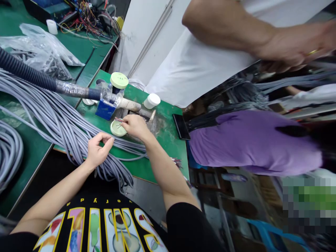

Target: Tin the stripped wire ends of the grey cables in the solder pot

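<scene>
My right hand (135, 126) pinches a few thin coloured wires (119, 120) over a small round pale-green dish (116, 131). Dark wire tips show against the dish. Close by on the left, my left hand (99, 149) is curled closed above a bundle of grey cables (70, 120); whatever lies inside its fingers is hidden. The cables run across the green table (126, 154) and hang over its front edge. Just behind the dish stand a blue box (105, 109) and the pale nozzle (130, 104) of a black corrugated hose (28, 71).
A white-capped jar (152, 101), a pale-green-lidded tub (119, 80) and a phone (181, 126) are on the table. Plastic bags (49, 52) and tangled wires (88, 17) lie at the left. Co-workers in a white shirt (181, 66) and purple top (254, 140) are at the right.
</scene>
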The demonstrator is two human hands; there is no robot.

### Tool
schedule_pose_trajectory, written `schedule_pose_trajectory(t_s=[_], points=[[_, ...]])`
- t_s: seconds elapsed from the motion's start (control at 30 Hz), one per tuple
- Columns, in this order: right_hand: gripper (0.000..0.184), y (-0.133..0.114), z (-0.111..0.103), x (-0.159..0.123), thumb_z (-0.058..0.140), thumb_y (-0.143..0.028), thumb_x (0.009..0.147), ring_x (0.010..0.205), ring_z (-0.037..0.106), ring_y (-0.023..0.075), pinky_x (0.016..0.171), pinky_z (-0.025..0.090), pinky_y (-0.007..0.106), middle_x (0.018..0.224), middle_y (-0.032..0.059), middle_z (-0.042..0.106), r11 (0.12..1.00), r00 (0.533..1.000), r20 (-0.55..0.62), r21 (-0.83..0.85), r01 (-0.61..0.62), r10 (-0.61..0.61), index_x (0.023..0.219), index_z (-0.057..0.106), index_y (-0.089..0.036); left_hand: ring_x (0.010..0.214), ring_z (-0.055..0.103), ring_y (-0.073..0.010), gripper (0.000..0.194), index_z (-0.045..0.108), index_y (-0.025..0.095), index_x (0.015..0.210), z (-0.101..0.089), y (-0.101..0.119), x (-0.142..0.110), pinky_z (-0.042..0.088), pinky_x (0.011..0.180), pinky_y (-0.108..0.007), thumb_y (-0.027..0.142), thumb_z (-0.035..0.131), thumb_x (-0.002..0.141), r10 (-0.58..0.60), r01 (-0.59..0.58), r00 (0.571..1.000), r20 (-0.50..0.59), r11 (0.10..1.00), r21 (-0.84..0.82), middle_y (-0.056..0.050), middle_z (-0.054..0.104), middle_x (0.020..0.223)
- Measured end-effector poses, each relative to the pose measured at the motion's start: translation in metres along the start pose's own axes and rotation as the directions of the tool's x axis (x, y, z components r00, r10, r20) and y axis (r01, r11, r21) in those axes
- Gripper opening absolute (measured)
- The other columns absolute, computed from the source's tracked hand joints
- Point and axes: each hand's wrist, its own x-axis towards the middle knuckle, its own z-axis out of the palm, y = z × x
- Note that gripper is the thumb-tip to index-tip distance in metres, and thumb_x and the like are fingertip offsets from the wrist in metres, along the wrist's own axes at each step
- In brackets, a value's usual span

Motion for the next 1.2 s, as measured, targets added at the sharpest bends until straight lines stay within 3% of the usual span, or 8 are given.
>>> schedule_pose_trajectory(t_s=[0.3, 0.43, 0.53, 0.7, 1.03, 1.2], points=[[0.032, -0.014, 0.008, 0.002, 0.044, -0.027, 0.090, 0.098, 0.066, 0.0257, 0.073, 0.043, 0.029, 0.107, 0.0163, 0.072, 0.991, 0.997, 0.065, -0.129, -0.022, 0.031, 0.100, 0.072, -0.016, 0.053, 0.052, -0.0088, 0.014, 0.061, 0.018, 0.064, -0.001, 0.001, -0.001, 0.044, 0.053, -0.020, 0.024, 0.061, 0.077, -0.002, 0.002, 1.000, 0.001, 1.000, -0.010, 0.003, 0.058, 0.056], [0.032, 0.007, -0.004, -0.006, 0.045, -0.031, 0.089, 0.089, 0.065, 0.0218, 0.069, 0.041, 0.026, 0.100, 0.0123, 0.074, 0.992, 0.997, -0.017, -0.104, -0.076, 0.075, 0.094, 0.074, -0.017, 0.053, 0.052, -0.0091, 0.014, 0.061, 0.018, 0.064, 0.000, 0.001, -0.001, 0.044, 0.053, -0.020, 0.025, 0.061, 0.076, -0.024, 0.024, 1.000, -0.005, 1.000, -0.016, 0.003, 0.058, 0.056], [0.031, 0.037, -0.009, -0.009, 0.048, -0.032, 0.088, 0.082, 0.064, 0.0202, 0.064, 0.038, 0.026, 0.090, 0.0095, 0.074, 0.974, 0.975, -0.088, -0.081, -0.210, 0.203, 0.086, 0.075, -0.017, 0.054, 0.052, -0.0096, 0.014, 0.061, 0.018, 0.064, 0.000, 0.002, -0.001, 0.044, 0.054, -0.021, 0.026, 0.062, 0.076, -0.041, 0.041, 0.999, 0.002, 0.999, -0.024, 0.002, 0.058, 0.056], [0.027, 0.076, 0.006, -0.001, 0.051, -0.031, 0.086, 0.087, 0.065, 0.0215, 0.066, 0.040, 0.026, 0.091, 0.0100, 0.075, 0.920, 0.921, -0.082, -0.069, -0.386, 0.380, 0.086, 0.075, -0.018, 0.055, 0.052, -0.0109, 0.015, 0.061, 0.018, 0.063, -0.001, 0.002, -0.001, 0.045, 0.055, -0.023, 0.027, 0.062, 0.075, -0.069, 0.069, 0.998, 0.002, 0.998, -0.016, 0.002, 0.058, 0.056], [0.029, 0.091, 0.030, 0.013, 0.050, -0.029, 0.084, 0.092, 0.067, 0.0231, 0.072, 0.043, 0.026, 0.097, 0.0144, 0.074, 0.900, 0.900, -0.053, -0.023, -0.435, 0.434, 0.088, 0.076, -0.016, 0.054, 0.052, -0.0103, 0.015, 0.061, 0.018, 0.063, -0.001, 0.003, 0.000, 0.044, 0.055, -0.022, 0.026, 0.062, 0.075, -0.054, 0.054, 0.999, 0.002, 0.998, -0.014, 0.002, 0.058, 0.056], [0.025, 0.093, 0.032, 0.015, 0.052, -0.026, 0.081, 0.083, 0.066, 0.0225, 0.067, 0.041, 0.027, 0.087, 0.0135, 0.073, 0.902, 0.900, -0.064, 0.035, -0.429, 0.431, 0.079, 0.074, -0.015, 0.054, 0.053, -0.0106, 0.014, 0.061, 0.018, 0.063, 0.000, 0.002, 0.000, 0.044, 0.055, -0.022, 0.026, 0.062, 0.075, -0.061, 0.061, 0.998, 0.003, 0.998, -0.013, 0.002, 0.058, 0.056]])
